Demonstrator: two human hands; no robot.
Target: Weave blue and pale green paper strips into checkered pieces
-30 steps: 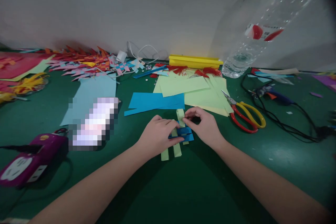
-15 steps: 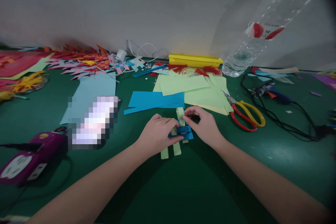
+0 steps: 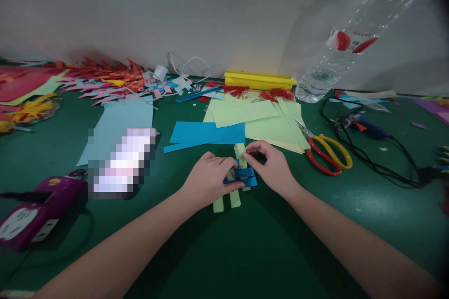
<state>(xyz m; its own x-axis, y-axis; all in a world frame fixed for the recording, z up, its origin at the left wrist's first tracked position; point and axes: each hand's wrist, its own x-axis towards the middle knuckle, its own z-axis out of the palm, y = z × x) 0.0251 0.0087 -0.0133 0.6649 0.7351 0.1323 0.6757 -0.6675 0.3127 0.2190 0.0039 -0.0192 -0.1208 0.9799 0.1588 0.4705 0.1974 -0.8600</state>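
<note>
Between my hands is a small weave of blue paper strips [image 3: 249,181] and pale green paper strips [image 3: 235,199], low over the green table. My left hand [image 3: 208,178] grips the weave from the left, thumb along its near edge and fingers over its top. My right hand [image 3: 271,163] pinches a pale green strip [image 3: 240,153] that curls up in a loop at the far side of the weave. The left part of the weave is hidden under my left fingers. Just beyond lie blue paper pieces [image 3: 206,132] and pale green sheets [image 3: 242,113].
Scissors with red and yellow handles [image 3: 326,154] lie at right, near a blue tool [image 3: 375,128] with a black cord. A clear bottle [image 3: 322,77] stands behind. At left are a blurred-out phone [image 3: 122,161], a purple power strip [image 3: 42,210] and orange-pink paper pieces [image 3: 112,77].
Both hands hold the same grip on the weave and the looped strip. The whole view has shifted very slightly; nothing else visibly differs.
</note>
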